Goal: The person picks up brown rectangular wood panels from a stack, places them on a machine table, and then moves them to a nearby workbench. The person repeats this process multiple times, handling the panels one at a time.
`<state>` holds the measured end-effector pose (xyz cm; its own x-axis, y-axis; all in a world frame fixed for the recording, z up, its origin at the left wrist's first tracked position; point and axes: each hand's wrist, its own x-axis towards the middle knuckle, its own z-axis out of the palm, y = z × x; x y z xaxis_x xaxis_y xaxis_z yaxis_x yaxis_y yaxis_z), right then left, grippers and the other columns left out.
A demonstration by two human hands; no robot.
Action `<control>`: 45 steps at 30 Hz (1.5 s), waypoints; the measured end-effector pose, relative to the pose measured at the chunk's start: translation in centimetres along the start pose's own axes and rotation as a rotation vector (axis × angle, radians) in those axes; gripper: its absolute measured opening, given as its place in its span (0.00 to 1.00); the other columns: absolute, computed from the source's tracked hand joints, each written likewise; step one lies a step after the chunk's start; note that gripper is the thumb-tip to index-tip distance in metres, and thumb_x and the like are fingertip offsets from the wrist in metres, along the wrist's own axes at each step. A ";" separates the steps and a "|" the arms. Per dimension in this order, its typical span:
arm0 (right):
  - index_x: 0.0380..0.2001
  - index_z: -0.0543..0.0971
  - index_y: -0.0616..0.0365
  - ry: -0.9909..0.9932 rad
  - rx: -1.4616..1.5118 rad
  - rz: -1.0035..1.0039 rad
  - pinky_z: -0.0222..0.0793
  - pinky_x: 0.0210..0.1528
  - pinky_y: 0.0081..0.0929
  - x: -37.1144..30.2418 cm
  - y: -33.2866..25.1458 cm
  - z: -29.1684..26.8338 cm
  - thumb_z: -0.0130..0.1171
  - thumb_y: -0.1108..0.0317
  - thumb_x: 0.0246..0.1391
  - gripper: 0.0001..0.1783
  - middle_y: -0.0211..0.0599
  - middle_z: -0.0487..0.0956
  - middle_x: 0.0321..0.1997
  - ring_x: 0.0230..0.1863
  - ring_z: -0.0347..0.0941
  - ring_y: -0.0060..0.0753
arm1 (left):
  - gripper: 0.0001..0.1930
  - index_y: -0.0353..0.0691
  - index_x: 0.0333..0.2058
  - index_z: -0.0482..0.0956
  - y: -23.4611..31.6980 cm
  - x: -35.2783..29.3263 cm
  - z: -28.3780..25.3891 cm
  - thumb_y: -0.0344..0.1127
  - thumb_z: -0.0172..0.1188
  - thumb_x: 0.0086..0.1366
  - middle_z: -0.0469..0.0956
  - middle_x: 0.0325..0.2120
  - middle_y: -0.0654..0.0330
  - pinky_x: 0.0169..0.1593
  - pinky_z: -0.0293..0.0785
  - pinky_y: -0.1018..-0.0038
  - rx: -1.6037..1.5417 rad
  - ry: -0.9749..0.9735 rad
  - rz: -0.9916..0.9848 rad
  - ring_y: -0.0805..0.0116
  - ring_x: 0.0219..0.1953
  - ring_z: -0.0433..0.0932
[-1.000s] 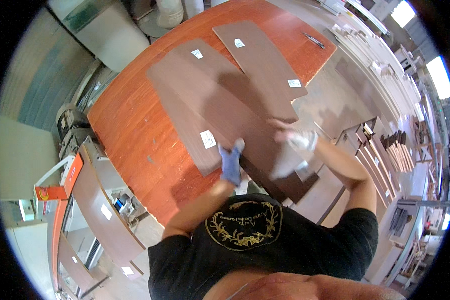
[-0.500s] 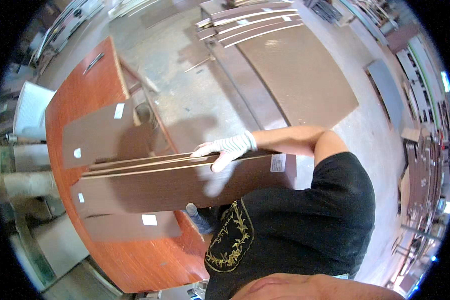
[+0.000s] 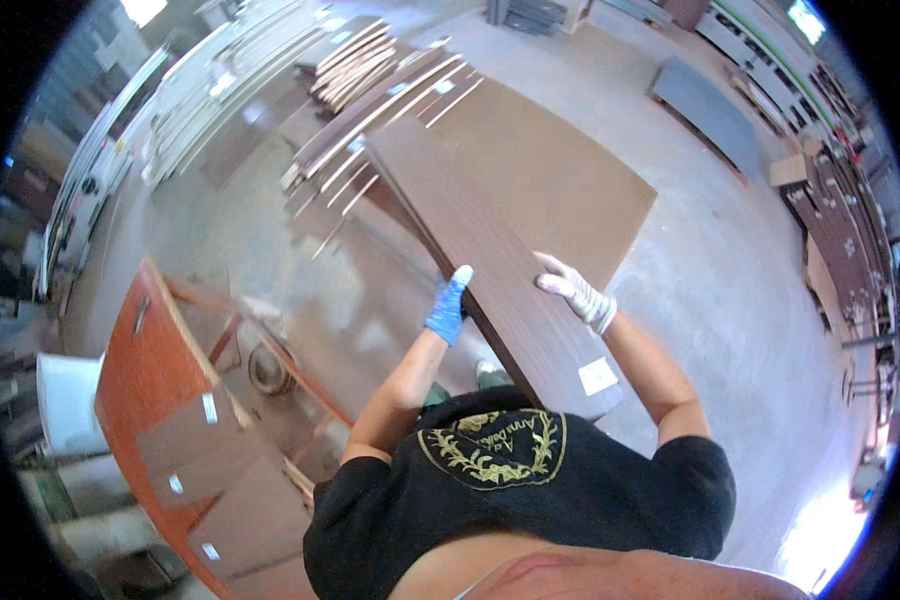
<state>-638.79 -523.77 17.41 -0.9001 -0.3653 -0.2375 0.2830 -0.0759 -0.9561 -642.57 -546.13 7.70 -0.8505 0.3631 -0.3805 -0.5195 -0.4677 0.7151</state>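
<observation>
A stack of long dark brown boards (image 3: 490,240) slants before me, its near end by my shirt and its far end over other boards. My left hand (image 3: 448,308), in a blue glove, grips the stack's left edge, with the thumb on top and the other fingers hidden underneath. My right hand (image 3: 577,292), in a white striped glove, holds the right edge near the middle, its fingers bent over the board. A white label (image 3: 597,375) is stuck on the top board's near end.
Beyond the held boards, a large brown panel (image 3: 560,165) lies with several narrow boards (image 3: 410,95) along its left side. At left stands a reddish-brown table (image 3: 155,345) with labelled brown panels (image 3: 195,435) on it. A grey panel (image 3: 705,115) lies at far right.
The boards have left the reddish-brown table and swung to the right, away from it. I have turned toward the large brown panel. My left hand now shows on the boards' left edge.
</observation>
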 end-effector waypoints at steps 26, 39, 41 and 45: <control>0.54 0.66 0.56 0.985 -0.044 0.136 0.56 0.59 0.37 30.3 6.6 13.6 0.56 0.51 0.46 0.34 0.46 0.67 0.56 0.57 0.61 0.47 | 0.44 0.31 0.57 0.54 27.2 37.0 -8.2 0.56 0.61 0.50 0.64 0.52 0.42 0.45 0.74 0.62 1.560 -0.293 0.189 0.51 0.44 0.73; 0.43 0.75 0.50 2.942 0.130 1.622 0.62 0.53 0.35 1.3 9.4 63.2 0.55 0.53 0.42 0.23 0.39 0.73 0.49 0.51 0.67 0.42 | 0.38 0.34 0.59 0.52 4.7 4.1 -0.3 0.36 0.63 0.53 0.54 0.59 0.51 0.62 0.48 0.66 1.173 -1.995 -0.015 0.59 0.62 0.52; 0.45 0.73 0.49 2.992 0.429 1.587 0.59 0.56 0.35 1.4 11.7 68.6 0.55 0.51 0.43 0.25 0.39 0.71 0.52 0.54 0.63 0.43 | 0.39 0.35 0.60 0.51 -0.8 -4.2 -0.7 0.35 0.63 0.53 0.53 0.60 0.50 0.63 0.46 0.67 1.029 -2.233 -0.187 0.59 0.63 0.50; 0.47 0.72 0.49 3.115 0.579 1.470 0.59 0.56 0.35 -1.3 15.9 73.0 0.58 0.52 0.43 0.26 0.39 0.70 0.52 0.55 0.63 0.44 | 0.38 0.36 0.60 0.51 -8.5 -22.0 0.9 0.37 0.62 0.54 0.54 0.59 0.50 0.63 0.48 0.67 0.929 -2.478 -0.275 0.58 0.62 0.52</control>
<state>-608.94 -592.20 15.01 0.9838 -0.0973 0.1508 0.0048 -0.8258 -0.5640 -619.33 -549.42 10.50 0.9318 0.3627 -0.0104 0.1194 -0.2794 0.9527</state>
